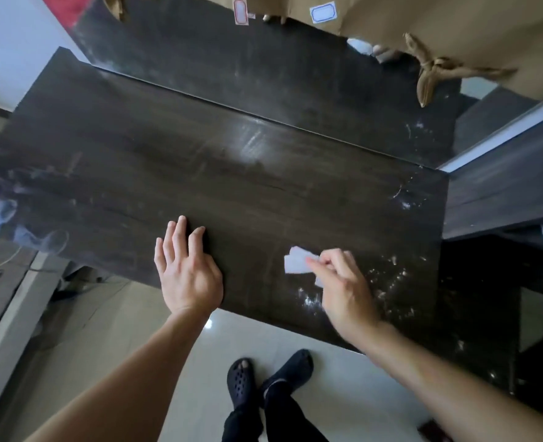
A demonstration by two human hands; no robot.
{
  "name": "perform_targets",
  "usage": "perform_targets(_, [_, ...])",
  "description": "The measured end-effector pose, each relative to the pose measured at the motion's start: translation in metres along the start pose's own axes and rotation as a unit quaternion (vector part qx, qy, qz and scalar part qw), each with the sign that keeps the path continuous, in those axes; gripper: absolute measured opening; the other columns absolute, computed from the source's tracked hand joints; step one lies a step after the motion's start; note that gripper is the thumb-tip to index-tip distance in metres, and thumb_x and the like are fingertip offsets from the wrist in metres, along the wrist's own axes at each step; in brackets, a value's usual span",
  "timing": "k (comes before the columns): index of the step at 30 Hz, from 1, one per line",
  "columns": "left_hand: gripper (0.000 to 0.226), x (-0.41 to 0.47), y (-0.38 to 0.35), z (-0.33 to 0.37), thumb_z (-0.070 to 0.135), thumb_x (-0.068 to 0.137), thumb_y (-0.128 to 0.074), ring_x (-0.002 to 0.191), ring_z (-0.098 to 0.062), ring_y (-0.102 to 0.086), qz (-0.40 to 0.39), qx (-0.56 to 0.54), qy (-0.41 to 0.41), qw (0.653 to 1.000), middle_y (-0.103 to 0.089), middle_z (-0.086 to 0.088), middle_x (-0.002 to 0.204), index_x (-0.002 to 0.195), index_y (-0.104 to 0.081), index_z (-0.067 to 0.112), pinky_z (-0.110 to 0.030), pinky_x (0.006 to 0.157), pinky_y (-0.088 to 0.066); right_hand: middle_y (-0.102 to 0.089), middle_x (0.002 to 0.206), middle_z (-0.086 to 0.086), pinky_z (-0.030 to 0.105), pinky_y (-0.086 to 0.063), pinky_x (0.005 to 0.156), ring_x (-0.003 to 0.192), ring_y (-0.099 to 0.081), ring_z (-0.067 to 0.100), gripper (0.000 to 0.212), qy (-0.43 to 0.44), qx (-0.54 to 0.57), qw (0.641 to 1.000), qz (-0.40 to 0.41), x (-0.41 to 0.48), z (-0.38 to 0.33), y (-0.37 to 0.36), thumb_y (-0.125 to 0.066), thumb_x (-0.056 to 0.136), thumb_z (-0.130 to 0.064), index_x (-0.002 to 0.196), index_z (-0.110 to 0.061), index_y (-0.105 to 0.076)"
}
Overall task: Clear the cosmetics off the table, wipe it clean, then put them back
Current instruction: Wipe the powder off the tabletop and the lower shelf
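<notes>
A dark wood-grain table (200,173) fills the middle of the head view, with no cosmetics on it. My left hand (187,269) lies flat on the near edge, fingers spread, holding nothing. My right hand (343,288) pinches a small white tissue (295,263) against the tabletop, right of centre. White dust specks and smears (388,275) mark the table's right end near that hand.
A mirror or glossy dark panel (263,65) rises behind the table. Brown paper bags (455,33) with labels hang at the top right. A dark shelf (503,193) adjoins the right end. Pale tiled floor (295,339) and my black shoes lie below.
</notes>
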State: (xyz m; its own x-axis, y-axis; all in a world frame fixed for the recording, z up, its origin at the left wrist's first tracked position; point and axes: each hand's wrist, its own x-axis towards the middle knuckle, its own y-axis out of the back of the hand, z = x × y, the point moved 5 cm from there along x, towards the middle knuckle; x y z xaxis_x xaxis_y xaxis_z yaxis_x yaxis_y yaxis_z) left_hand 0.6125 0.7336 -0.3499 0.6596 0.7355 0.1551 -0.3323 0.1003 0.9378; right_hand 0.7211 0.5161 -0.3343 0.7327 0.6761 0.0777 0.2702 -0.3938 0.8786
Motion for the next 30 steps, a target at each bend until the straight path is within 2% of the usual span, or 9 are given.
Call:
perform_targets(6, [0.043,0.0,-0.001,-0.001,0.009,0.082,-0.035,0.138,-0.034,-0.03,-0.014,-0.004,0.002,1.0,-0.041,-0.018,0.144,0.119,-0.056,0.006,-0.048,0.116,-0.017,-0.051,0.089,-0.003,0.009,-0.038,0.075,0.083,-0.049,0.01,0.037,0.022,0.095,0.988,-0.117,-0.074,-0.042,-0.006,-0.056,0.078,0.009,0.102,-0.015,-0.069])
perform_targets(10, [0.041,0.0,-0.002,-0.003,0.008,0.082,-0.039,0.138,-0.033,-0.03,-0.018,-0.004,0.001,1.0,-0.041,-0.017,0.145,0.12,-0.056,0.008,-0.047,0.116,-0.016,-0.057,0.084,0.006,0.02,-0.039,0.064,0.07,-0.056,0.018,0.028,-0.082,0.109,0.991,-0.002,0.017,-0.004,0.021,-0.05,0.082,0.004,0.092,-0.01,-0.071])
perform_targets(12, [0.042,0.0,-0.001,-0.003,0.011,0.082,-0.035,0.138,-0.033,-0.031,-0.011,-0.003,-0.001,1.0,-0.042,-0.016,0.144,0.119,-0.056,0.008,-0.045,0.115,-0.016,-0.059,0.097,0.017,0.023,-0.04,0.072,0.084,-0.06,0.031,0.03,-0.162,0.052,0.984,0.051,0.074,0.029,0.032,-0.046,0.085,0.005,0.099,-0.005,-0.07])
perform_targets(15, [0.043,-0.001,-0.001,-0.003,0.012,0.081,-0.035,0.137,-0.033,-0.032,-0.012,-0.005,-0.011,1.0,-0.043,-0.016,0.144,0.118,-0.057,0.009,-0.045,0.115,-0.016,-0.06,0.097,0.014,0.027,-0.044,0.076,0.086,-0.061,0.025,0.019,-0.23,0.026,0.971,0.065,0.105,0.04,0.02,-0.051,0.087,-0.001,0.098,-0.006,-0.066])
perform_targets(20, [0.041,-0.001,-0.003,-0.006,0.009,0.081,-0.042,0.138,-0.033,-0.031,-0.019,-0.004,-0.011,1.0,-0.042,-0.016,0.144,0.119,-0.057,0.008,-0.046,0.115,-0.016,-0.05,0.089,0.004,0.028,-0.041,0.07,0.081,-0.043,0.018,0.031,0.009,0.035,0.999,-0.009,-0.008,-0.057,-0.03,-0.046,0.086,0.005,0.103,-0.01,-0.066])
perform_targets(23, [0.042,-0.001,-0.002,-0.005,0.011,0.08,-0.04,0.137,-0.035,-0.032,-0.02,-0.004,-0.014,1.0,-0.042,-0.018,0.144,0.118,-0.057,0.008,-0.048,0.115,-0.018,-0.049,0.088,-0.001,0.026,-0.044,0.067,0.081,-0.047,0.015,0.04,0.058,0.091,0.986,-0.126,-0.05,-0.07,-0.033,-0.052,0.081,0.012,0.105,-0.015,-0.067])
perform_targets(25, [0.041,0.0,-0.003,-0.005,0.01,0.082,-0.039,0.137,-0.035,-0.032,-0.018,-0.005,-0.014,1.0,-0.043,-0.018,0.144,0.118,-0.057,0.008,-0.049,0.115,-0.019,-0.052,0.084,-0.002,0.023,-0.044,0.065,0.074,-0.049,0.01,0.033,0.007,0.118,0.988,-0.103,-0.013,-0.048,-0.019,-0.05,0.081,0.007,0.097,-0.015,-0.069])
perform_targets(27, [0.042,0.001,-0.002,-0.004,0.011,0.082,-0.035,0.137,-0.035,-0.033,-0.015,-0.004,-0.009,1.0,-0.043,-0.018,0.144,0.118,-0.057,0.008,-0.049,0.114,-0.019,-0.055,0.084,0.002,0.017,-0.041,0.062,0.063,-0.049,0.005,0.029,-0.079,0.094,0.992,0.014,0.055,-0.013,0.008,-0.047,0.084,0.003,0.093,-0.011,-0.07])
perform_targets(30, [0.045,0.001,-0.001,-0.004,0.012,0.082,-0.031,0.136,-0.035,-0.034,-0.008,0.0,-0.013,1.0,-0.044,-0.018,0.143,0.117,-0.059,0.008,-0.049,0.113,-0.021,-0.061,0.105,0.01,0.011,-0.043,0.073,0.083,-0.064,0.016,0.031,-0.214,0.053,0.971,0.096,0.153,0.055,0.032,-0.048,0.086,0.0,0.105,-0.008,-0.07])
